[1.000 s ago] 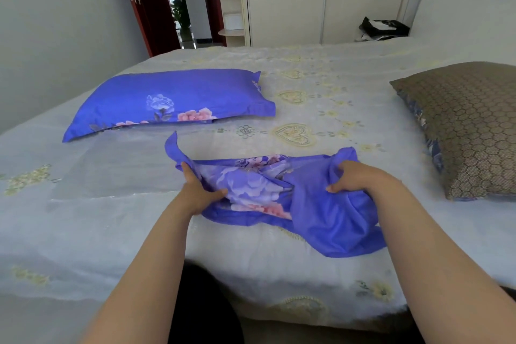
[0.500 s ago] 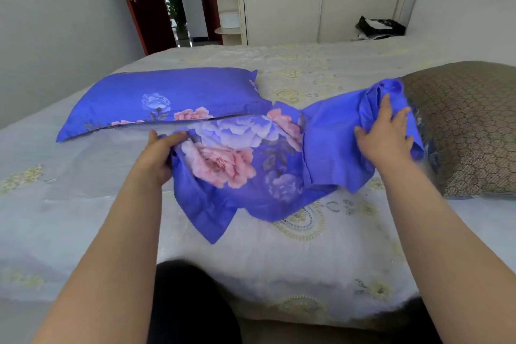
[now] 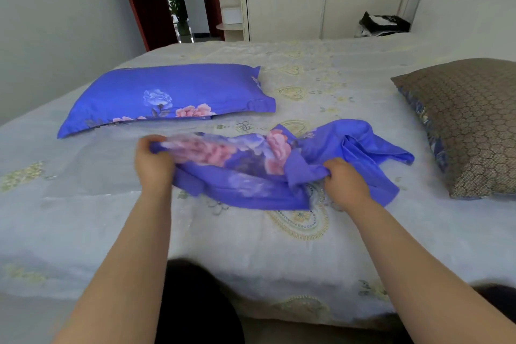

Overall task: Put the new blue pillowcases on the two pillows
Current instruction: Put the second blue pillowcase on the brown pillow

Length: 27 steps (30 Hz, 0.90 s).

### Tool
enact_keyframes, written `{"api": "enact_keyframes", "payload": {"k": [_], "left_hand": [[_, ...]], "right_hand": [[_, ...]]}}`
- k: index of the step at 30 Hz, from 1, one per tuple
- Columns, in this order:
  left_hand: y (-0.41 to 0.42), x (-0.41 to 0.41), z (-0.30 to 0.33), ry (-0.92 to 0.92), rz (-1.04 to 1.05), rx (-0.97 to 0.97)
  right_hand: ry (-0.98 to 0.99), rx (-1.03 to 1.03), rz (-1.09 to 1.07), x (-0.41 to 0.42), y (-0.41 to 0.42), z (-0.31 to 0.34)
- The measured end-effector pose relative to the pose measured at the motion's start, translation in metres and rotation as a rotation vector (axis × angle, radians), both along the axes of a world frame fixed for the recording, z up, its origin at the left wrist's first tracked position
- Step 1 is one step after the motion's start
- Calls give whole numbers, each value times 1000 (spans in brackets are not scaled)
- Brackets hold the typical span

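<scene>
We see the loose blue pillowcase (image 3: 282, 167) lying crumpled on the bed (image 3: 251, 246) near the middle of the view, its pink and pale flower print facing up and part of it blurred. Our left hand (image 3: 154, 163) grips its left end, fingers curled round a bunch of cloth and lifting that end slightly off the cover. Our right hand (image 3: 344, 181) grips a fold at the near edge of the case, at about 4 o'clock from the flower print, fingers curled under the cloth. The right end of the case trails away toward 2 o'clock and stops near the brown pillow (image 3: 472, 126), which lies at 3 o'clock with a honeycomb pattern on top and a dark blue floral edge along its near side; the two do not touch. At 11 o'clock the dressed pillow (image 3: 170, 95) lies flat in a matching blue floral case, well apart from the loose one. At the far side, at 1 o'clock, a black bag (image 3: 384, 24) sits beyond the bed.
</scene>
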<state>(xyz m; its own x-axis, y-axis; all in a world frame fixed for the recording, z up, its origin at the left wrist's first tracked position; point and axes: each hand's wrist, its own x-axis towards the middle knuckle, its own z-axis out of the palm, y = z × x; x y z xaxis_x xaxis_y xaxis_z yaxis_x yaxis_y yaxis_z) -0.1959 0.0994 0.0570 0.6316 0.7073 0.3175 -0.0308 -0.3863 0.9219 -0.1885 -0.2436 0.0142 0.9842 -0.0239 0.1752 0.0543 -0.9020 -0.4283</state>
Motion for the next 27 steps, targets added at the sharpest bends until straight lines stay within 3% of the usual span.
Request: {"api": "enact_keyframes", "payload": {"k": [2, 3, 5, 7, 9, 11, 13, 16, 19, 22, 24, 27], "left_hand": [[29, 6, 12, -27, 201, -62], [36, 8, 14, 69, 288, -37], [31, 7, 11, 297, 352, 213], [7, 10, -1, 320, 199, 488], [-32, 12, -11, 245, -166, 481], [-77, 10, -18, 247, -515, 364], [-114, 11, -26, 266, -664, 352], [-145, 26, -32, 297, -722, 312], [-159, 48, -35, 480, -703, 258], [-162, 54, -46, 832, -626, 532], [-157, 56, -55, 832, -548, 627], [-146, 56, -54, 596, -482, 346]], "right_hand": [[8, 147, 53, -2, 1, 12], [147, 93, 144, -5, 1, 21], [556, -174, 376, -14, 5, 38], [801, -266, 514, -20, 13, 46], [663, -83, 527, -14, 24, 41], [303, 141, 382, -2, 34, 29], [129, 184, 275, 7, 34, 13], [325, 18, 363, 6, 26, -9], [434, 43, 559, -1, 26, -11], [640, 218, 629, -8, 35, 4], [533, 209, 534, -2, 37, 8], [216, 73, 329, 20, 36, -2]]}}
